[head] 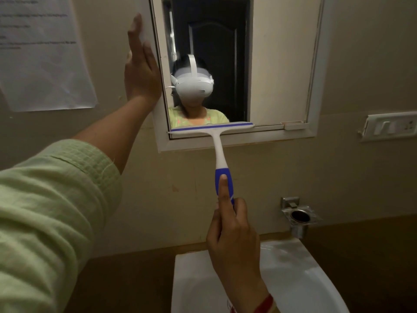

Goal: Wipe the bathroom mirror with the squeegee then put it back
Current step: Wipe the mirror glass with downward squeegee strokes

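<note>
Gripping squeegee [217,152] handle in right fingers [223,186], blade above them at mirror [282,64] bottom; left fingers [136,35] straight, at its left edge.

The mirror [282,64] has the washbasin [304,267] at its six o'clock. The squeegee [220,150] sets its blade along the glass's bottom edge, handle down in the right hand [234,240]. The left hand [141,71] lies flat against the mirror's nine o'clock edge, a paper sheet [42,53] beyond; switch plate [390,126] at four, ring holder [297,216] at five.
</note>
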A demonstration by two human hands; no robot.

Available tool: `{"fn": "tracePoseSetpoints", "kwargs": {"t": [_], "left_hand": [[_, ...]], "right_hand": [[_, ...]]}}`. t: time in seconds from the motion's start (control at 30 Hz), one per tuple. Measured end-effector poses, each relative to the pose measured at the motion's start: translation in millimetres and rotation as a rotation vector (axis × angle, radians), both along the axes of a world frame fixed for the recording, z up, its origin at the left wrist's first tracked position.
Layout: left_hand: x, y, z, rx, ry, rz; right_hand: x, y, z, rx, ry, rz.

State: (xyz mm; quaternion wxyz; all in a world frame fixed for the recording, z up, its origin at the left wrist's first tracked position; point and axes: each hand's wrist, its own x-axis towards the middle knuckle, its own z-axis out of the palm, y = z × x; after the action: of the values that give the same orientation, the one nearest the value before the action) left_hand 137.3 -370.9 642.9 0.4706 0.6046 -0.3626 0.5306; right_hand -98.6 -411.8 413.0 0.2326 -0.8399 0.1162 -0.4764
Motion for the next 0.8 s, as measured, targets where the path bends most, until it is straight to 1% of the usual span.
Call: {"fn": "tracePoseSetpoints", "kwargs": {"t": [0.2, 0.4, 0.53, 0.67, 0.8], "left_hand": [[2, 0, -1, -0.021, -0.016, -0.008], [-4, 0, 0, -0.017, 0.005, -0.014], [-6, 0, 1, -0.015, 0.026, -0.004], [-7, 2, 1, -0.017, 0.037, 0.013], [-5, 3, 1, 0.01, 0.057, 0.012]], "right_hand": [[-1, 1, -3, -0.003, 0.025, -0.001], [-1, 0, -5, -0.004, -0.002, 0.039], [-1, -3, -4, 0.004, -0.087, 0.095], [-4, -9, 11, 0.169, -0.182, 0.176], [-1, -25, 43, 0.119, -0.264, 0.179]]}}
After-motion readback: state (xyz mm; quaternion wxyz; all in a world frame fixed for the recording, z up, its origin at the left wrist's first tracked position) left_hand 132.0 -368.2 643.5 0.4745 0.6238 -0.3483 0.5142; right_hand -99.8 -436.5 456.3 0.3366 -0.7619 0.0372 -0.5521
